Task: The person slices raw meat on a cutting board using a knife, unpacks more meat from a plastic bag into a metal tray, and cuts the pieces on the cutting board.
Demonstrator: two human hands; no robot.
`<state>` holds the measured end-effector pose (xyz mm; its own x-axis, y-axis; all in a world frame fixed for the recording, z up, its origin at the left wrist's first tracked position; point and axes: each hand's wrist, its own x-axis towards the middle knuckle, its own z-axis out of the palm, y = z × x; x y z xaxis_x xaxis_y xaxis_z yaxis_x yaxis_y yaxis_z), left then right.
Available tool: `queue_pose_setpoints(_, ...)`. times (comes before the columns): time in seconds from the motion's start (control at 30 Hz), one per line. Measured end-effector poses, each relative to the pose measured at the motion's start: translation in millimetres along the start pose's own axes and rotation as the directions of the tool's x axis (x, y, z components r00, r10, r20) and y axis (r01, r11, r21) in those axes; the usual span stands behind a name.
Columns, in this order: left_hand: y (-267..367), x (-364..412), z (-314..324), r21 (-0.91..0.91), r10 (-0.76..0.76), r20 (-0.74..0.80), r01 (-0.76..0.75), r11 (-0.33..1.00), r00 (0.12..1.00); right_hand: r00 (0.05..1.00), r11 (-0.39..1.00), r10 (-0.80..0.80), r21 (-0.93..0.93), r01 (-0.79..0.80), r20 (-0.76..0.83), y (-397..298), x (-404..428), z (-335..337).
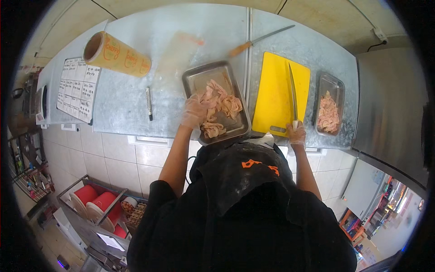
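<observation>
My right hand (296, 135), in a clear plastic glove, grips the white handle of a long-bladed kitchen knife (294, 97). Its blade lies along the right side of a yellow cutting board (273, 90), pointing away from me. My left hand (194, 110), also gloved, reaches over the left rim of a metal tray (242, 126). Its fingers are at the edge of pale pink pieces of raw meat (230, 104), perhaps chicken; whether they grip a piece is unclear. A smaller metal pan (332, 79) right of the board holds small cut pieces of similar meat (328, 115).
On the metal table (122, 102) lie a sharpening steel (261, 39) with a wooden handle, a large roll of cling film (117, 54), a marker pen (149, 103) and a whiteboard (77, 90) bearing writing. A stainless steel cabinet (390, 102) borders the right end.
</observation>
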<state>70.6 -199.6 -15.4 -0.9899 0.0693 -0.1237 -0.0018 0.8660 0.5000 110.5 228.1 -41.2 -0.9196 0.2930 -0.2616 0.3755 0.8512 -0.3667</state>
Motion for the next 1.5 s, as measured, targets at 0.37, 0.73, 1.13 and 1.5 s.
queue_pose_setpoints(0.37,44.3,-17.6,-64.9,-0.936,-0.158,0.333,0.346,0.065,0.930,1.000,0.999,-0.002,0.047,0.002,-0.003,-10.8,-2.4,-7.3)
queue_pose_setpoints(0.73,25.2,-13.6,-16.3,0.047,0.052,-0.208,-0.043,0.998,0.977,0.999,0.999,-0.038,0.008,0.038,0.017,-5.7,1.1,-7.9)
queue_pose_setpoints(1.13,0.8,-13.6,30.9,-0.102,0.014,0.091,-0.004,0.995,0.996,1.000,0.992,-0.027,0.123,0.025,0.013,-4.2,3.1,-4.6)
queue_pose_setpoints(1.5,101.4,-24.2,-71.2,-0.905,0.065,0.379,0.384,-0.181,0.923,0.845,0.821,-0.375,0.560,0.111,0.382,-184.4,-22.7,-66.7)
